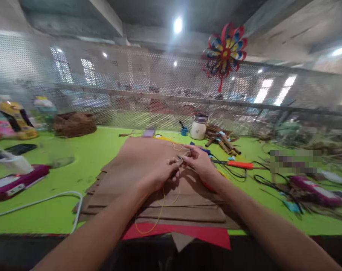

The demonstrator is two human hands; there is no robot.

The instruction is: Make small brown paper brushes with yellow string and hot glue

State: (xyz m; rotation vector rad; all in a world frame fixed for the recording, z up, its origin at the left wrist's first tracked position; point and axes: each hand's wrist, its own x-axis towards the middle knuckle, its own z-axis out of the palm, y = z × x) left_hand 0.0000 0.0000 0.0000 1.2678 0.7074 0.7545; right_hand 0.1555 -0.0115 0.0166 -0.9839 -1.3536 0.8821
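My left hand (171, 170) and my right hand (197, 160) meet over a stack of brown sheets (139, 158), with fingertips pinched together. Between them is a small, thin, pointed piece (180, 157), too blurred to name. Yellow thread (161, 210) hangs in loose loops from below the hands, across the front of the stack. More yellow thread (175, 145) curls just beyond the fingers. Under the stack's front edge a red sheet (176, 234) sticks out over the table edge, with a brown corner (180, 241) on top of it.
On the green table (60, 180), power strips (26, 180) lie left and right. A white cable (66, 194) runs at left. Behind stand a white jar (198, 128), a blue cup (184, 131) and brown rolls (224, 141). An orange-handled tool (240, 165) lies right; a mesh screen (159, 90) rises behind.
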